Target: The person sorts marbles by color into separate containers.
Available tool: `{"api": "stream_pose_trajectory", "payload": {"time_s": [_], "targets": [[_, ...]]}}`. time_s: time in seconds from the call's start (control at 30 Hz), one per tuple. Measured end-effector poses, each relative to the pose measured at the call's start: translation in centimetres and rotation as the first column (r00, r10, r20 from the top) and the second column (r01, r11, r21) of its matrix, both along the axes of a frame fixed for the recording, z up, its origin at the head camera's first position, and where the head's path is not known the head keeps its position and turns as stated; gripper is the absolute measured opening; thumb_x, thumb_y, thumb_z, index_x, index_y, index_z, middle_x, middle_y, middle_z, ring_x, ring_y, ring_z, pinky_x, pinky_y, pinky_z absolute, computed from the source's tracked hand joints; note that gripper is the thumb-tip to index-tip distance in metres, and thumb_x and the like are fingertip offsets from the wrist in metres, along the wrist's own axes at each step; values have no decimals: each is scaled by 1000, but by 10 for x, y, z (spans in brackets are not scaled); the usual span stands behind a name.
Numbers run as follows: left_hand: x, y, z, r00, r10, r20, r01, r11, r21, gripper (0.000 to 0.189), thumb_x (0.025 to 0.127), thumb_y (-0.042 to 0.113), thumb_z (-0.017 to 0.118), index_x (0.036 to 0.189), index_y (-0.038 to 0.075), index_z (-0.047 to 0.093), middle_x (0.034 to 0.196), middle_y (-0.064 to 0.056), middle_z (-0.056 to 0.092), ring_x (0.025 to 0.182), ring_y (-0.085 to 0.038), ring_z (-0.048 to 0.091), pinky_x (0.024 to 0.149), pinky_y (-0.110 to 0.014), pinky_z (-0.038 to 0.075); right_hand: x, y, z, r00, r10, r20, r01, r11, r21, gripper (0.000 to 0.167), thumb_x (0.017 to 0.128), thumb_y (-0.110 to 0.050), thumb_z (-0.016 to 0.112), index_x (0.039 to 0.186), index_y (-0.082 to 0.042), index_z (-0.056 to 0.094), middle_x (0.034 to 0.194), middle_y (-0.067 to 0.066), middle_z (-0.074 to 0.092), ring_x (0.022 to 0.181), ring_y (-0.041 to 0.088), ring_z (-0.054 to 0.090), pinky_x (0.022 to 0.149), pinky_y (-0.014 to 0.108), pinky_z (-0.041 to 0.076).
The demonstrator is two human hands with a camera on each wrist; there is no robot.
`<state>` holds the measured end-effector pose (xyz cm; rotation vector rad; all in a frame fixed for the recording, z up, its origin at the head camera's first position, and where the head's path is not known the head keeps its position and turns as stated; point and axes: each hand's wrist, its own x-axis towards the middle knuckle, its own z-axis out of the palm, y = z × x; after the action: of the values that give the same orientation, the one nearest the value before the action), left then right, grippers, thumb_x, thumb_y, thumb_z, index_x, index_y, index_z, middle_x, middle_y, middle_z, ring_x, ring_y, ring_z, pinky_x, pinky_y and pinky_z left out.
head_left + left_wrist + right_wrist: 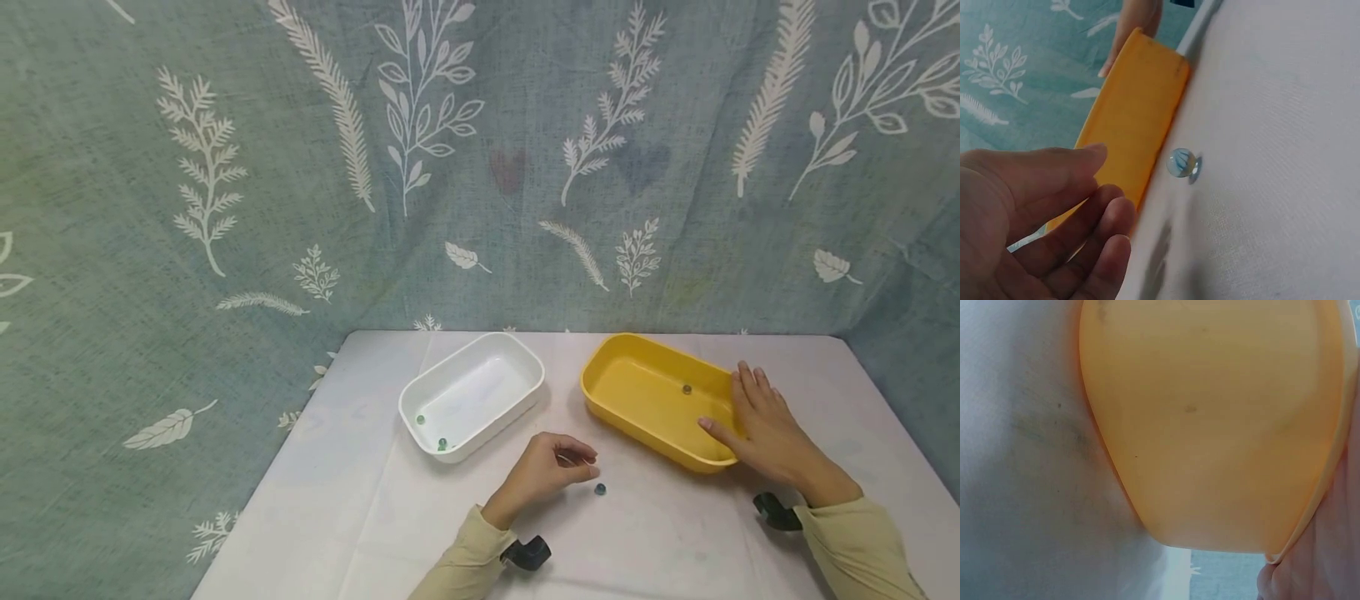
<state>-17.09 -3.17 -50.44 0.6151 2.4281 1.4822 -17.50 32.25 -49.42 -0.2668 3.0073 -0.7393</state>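
Note:
A small clear glass marble with blue swirls [1180, 162] lies on the white tabletop; the head view shows the same marble [601, 489] just right of my left hand [549, 472]. That hand hovers with bent fingers [1116, 215] and thumb apart from the marble, and nothing shows between them. My right hand [772, 433] rests with extended fingers on the right end of the yellow tray [637, 425], the thumb reaching over its rim. One marble [687, 389] sits inside this tray. The right wrist view mostly shows the tray's outer wall [1210, 444].
To the left stands a white tray [472, 400] with small greenish marbles [442, 442] near its front left corner. A white cloth [660, 542] covers the table. Leaf-patterned grey-green fabric [495, 225] hangs behind and at both sides.

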Motion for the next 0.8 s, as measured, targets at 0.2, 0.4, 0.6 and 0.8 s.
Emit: {"api": "stream_pose_trajectory", "payload": {"time_s": [0.2, 0.4, 0.6, 0.8], "targets": [[2, 1, -5, 1000, -30, -2, 30, 1000, 3, 21, 86, 12, 83, 104, 1, 80, 95, -11, 80, 77, 6, 65, 75, -14, 57, 0, 0, -1, 1000, 1, -5, -1, 1000, 0, 108, 102, -63, 48, 158, 16, 0, 167, 37, -9, 156, 54, -13, 125, 70, -7], [6, 5, -10, 999, -51, 10, 51, 999, -8, 22, 84, 9, 84, 104, 0, 79, 90, -12, 79, 72, 6, 62, 69, -13, 55, 0, -1, -1, 1000, 1, 0, -1, 1000, -4, 109, 102, -63, 47, 158, 16, 0, 167, 37, -10, 156, 54, -14, 125, 70, -8], [9, 9, -12, 998, -65, -20, 63, 995, -81, 22, 84, 9, 85, 104, 3, 80, 88, -4, 79, 71, 9, 61, 68, -12, 54, 0, -1, 0, 1000, 6, 0, -6, 1000, -16, 108, 102, -62, 48, 158, 16, 0, 167, 36, -11, 156, 53, -14, 125, 70, -8], [12, 14, -11, 996, -81, -46, 75, 990, -123, 22, 82, 5, 85, 103, 2, 80, 89, -4, 78, 71, 12, 57, 68, -10, 52, 0, -1, 0, 1000, 3, 2, -3, 1000, -14, 108, 102, -63, 48, 159, 15, 0, 168, 36, -11, 156, 53, -14, 125, 71, -6]]}}
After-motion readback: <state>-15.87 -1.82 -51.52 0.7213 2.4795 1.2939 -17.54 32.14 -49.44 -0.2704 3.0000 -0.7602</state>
